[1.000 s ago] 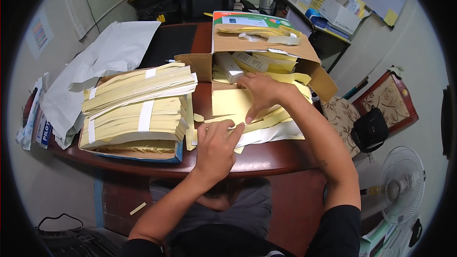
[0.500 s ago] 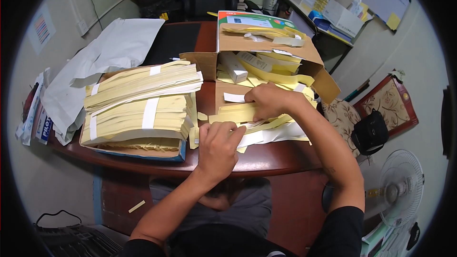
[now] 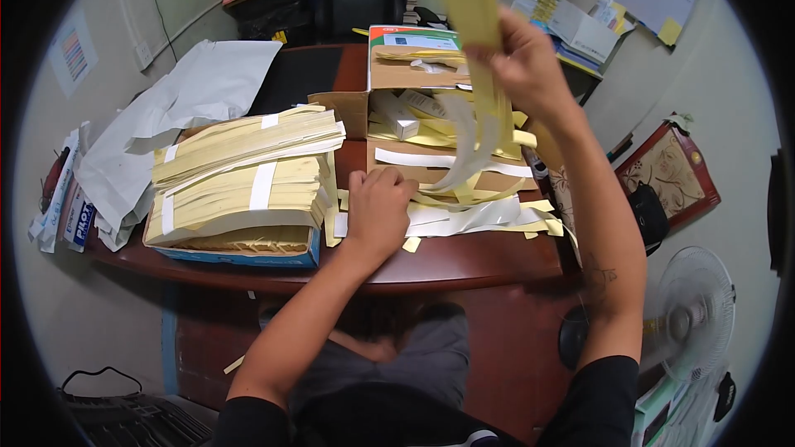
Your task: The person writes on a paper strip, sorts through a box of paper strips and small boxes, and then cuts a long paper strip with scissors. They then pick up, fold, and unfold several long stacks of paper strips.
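My right hand (image 3: 526,62) is raised over the cardboard box, closed on a bunch of yellow paper strips (image 3: 468,4) that hangs down, blurred by motion. Low on the desk, my left hand (image 3: 379,211) is closed, its curled fingers on the ends of loose paper strips (image 3: 489,217); its fingertips are partly hidden. To its left, banded bundles of cream paper strips (image 3: 240,178) fill a shallow blue box (image 3: 248,259). The open cardboard box (image 3: 341,106) behind holds more yellow and white strips and a small white carton (image 3: 396,116).
A large crumpled white sheet (image 3: 178,103) covers the desk's left end. The dark red desk (image 3: 464,265) has a curved front edge. A fan (image 3: 687,314) stands at right, near a patterned chair (image 3: 671,165). Beyond the desk is a black chair (image 3: 360,8).
My right hand has lifted from the strips on the desk, up and away, carrying a bunch of yellow strips. My left hand has shifted slightly and stays by the loose strips.
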### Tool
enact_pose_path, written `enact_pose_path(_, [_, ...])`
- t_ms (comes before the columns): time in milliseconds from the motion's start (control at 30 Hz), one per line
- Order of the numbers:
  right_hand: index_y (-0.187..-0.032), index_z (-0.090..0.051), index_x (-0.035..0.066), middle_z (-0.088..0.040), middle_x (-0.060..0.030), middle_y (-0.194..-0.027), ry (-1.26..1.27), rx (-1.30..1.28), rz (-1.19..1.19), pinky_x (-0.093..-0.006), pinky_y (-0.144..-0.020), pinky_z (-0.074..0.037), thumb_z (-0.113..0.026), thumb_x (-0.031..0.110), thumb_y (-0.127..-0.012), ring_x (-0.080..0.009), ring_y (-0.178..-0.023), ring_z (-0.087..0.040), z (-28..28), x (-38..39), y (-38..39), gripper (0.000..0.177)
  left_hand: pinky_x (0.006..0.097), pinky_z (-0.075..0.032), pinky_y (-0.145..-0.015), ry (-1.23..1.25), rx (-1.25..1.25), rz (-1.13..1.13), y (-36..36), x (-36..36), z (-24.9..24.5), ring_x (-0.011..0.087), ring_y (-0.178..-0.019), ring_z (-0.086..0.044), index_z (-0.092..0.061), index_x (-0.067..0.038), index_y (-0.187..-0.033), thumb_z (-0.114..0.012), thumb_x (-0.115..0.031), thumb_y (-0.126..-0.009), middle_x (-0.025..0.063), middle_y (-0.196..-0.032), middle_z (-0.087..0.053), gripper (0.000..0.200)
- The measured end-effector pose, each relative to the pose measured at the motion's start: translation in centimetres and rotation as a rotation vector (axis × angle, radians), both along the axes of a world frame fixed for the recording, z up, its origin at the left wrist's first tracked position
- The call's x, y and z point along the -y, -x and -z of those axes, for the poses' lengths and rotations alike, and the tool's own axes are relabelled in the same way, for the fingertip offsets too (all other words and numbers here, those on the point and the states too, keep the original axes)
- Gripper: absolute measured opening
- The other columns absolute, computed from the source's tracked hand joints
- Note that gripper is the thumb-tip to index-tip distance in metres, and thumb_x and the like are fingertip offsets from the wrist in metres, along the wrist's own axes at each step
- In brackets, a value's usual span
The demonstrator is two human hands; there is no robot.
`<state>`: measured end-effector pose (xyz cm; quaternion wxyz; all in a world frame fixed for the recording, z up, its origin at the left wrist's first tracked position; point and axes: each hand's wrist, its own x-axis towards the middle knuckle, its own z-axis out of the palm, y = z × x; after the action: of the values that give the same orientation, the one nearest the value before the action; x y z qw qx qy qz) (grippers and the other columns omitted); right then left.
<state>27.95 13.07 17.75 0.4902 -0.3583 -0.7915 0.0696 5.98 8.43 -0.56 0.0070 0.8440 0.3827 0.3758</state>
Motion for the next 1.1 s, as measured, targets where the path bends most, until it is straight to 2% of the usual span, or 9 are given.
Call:
enact_pose_path(200, [-0.115, -0.064, 0.002, -0.070, -0.0018, -0.092, -0.313, -0.436, -0.017, -0.0259, -0.073, -0.056, -0.066, 0.005, -0.100, -0.0081, -0.079, -0.065, -8.5, 1.7, -0.6, 0.016, 0.0424, -0.038, -0.086, -0.072, -0.103, -0.101, -0.7, -2.1, -0.6, 0.0274, -0.099, -0.063, -0.077, -0.010, -0.110, -0.061, 0.001, -0.078, 0.0091, -0.101, -0.069, 0.037])
enact_pose_path(300, [-0.110, -0.065, 0.002, -0.070, -0.0028, -0.091, -0.372, -0.306, 0.056, -0.0254, -0.074, -0.056, -0.063, 0.002, -0.099, -0.0088, -0.080, -0.065, -11.6, 4.1, -1.1, 0.011, 0.0444, -0.040, -0.099, -0.153, -0.051, -0.148, -1.2, -2.2, -1.6, 0.0302, -0.117, -0.060, -0.070, -0.008, -0.125, -0.065, 0.001, -0.081, 0.0138, -0.121, -0.067, 0.045])
enact_pose_path(433, [-0.112, -0.064, -0.001, -0.072, -0.0045, -0.092, -0.238, 0.021, 0.164, -0.0266, -0.070, -0.054, -0.063, -0.002, -0.096, -0.0103, -0.080, -0.066, -10.3, 8.5, 1.8, 0.015, 0.0472, -0.046, -0.097, -0.132, 0.322, -0.002, -0.5, 1.5, -6.7, 0.0316, -0.119, -0.062, -0.067, -0.003, -0.128, -0.065, -0.005, -0.091, 0.0166, -0.126, -0.066, 0.037])
enact_pose_path(533, [-0.112, -0.063, 0.001, -0.071, -0.0121, -0.090, -0.102, 0.545, 0.317, -0.0326, -0.071, -0.054, -0.066, -0.002, -0.094, -0.0183, -0.079, -0.068, -6.6, 11.7, 1.4, 0.018, 0.0408, -0.056, -0.086, 0.802, 0.943, 0.424, 1.5, 3.4, -9.0, 0.0283, -0.109, -0.068, -0.061, -0.001, -0.135, -0.057, -0.023, -0.103, 0.0145, -0.127, -0.068, 0.038])
enact_pose_path(567, [-0.106, -0.062, 0.010, -0.068, -0.0153, -0.084, -0.091, 0.637, 0.334, -0.0439, -0.069, -0.053, -0.066, 0.003, -0.088, -0.0357, -0.080, -0.068, -4.2, 12.2, 1.5, 0.020, 0.0364, -0.062, -0.075, 1.105, 1.052, 0.630, 2.7, 3.4, -8.7, 0.0282, -0.103, -0.072, -0.054, 0.004, -0.140, -0.038, -0.058, -0.107, 0.0208, -0.125, -0.068, 0.072])
enact_pose_path(700, [-0.105, -0.059, 0.011, -0.067, -0.0054, -0.088, -0.118, 0.875, 0.129, -0.0417, -0.070, -0.055, -0.068, 0.017, -0.085, -0.0263, -0.086, -0.071, 4.1, 15.8, 2.5, 0.023, 0.0379, -0.065, -0.064, 1.926, 0.848, 1.132, 4.6, 4.2, -5.3, 0.0363, -0.092, -0.076, -0.049, 0.010, -0.142, -0.016, -0.089, -0.090, 0.0365, -0.115, -0.066, 0.116])
enact_pose_path(800, [-0.103, -0.058, 0.009, -0.064, -0.0031, -0.089, -0.083, 0.931, 0.059, -0.0356, -0.068, -0.054, -0.067, 0.018, -0.083, -0.0223, -0.082, -0.068, 8.9, 17.3, 3.0, 0.024, 0.0308, -0.063, -0.060, 1.869, 0.417, 0.958, 4.3, 4.6, -4.8, 0.0279, -0.079, -0.077, -0.059, 0.007, -0.128, -0.045, -0.059, -0.105, 0.0258, -0.100, -0.073, 0.071])
enact_pose_path(900, [-0.097, -0.058, 0.006, -0.063, -0.0042, -0.085, -0.164, 0.971, 0.078, -0.0358, -0.069, -0.055, -0.066, 0.017, -0.083, -0.0224, -0.078, -0.068, 11.6, 17.9, 3.3, 0.019, 0.0271, -0.062, -0.059, 1.835, 0.166, 0.710, 2.9, 5.2, -4.7, 0.0201, -0.077, -0.076, -0.064, 0.004, -0.116, -0.070, -0.030, -0.100, 0.0164, -0.093, -0.074, 0.038])
enact_pose_path(1100, [-0.115, -0.061, 0.004, -0.066, -0.0100, -0.095, 0.129, 0.711, 0.017, -0.0422, -0.078, -0.055, -0.074, 0.018, -0.080, -0.0281, -0.088, -0.068, 11.8, 18.5, 1.8, 0.040, 0.0229, -0.057, -0.059, 1.626, 0.012, 0.616, 2.0, 5.0, -4.6, 0.0118, -0.070, -0.070, -0.068, 0.001, -0.111, -0.078, -0.015, -0.092, 0.0066, -0.086, -0.071, 0.027])
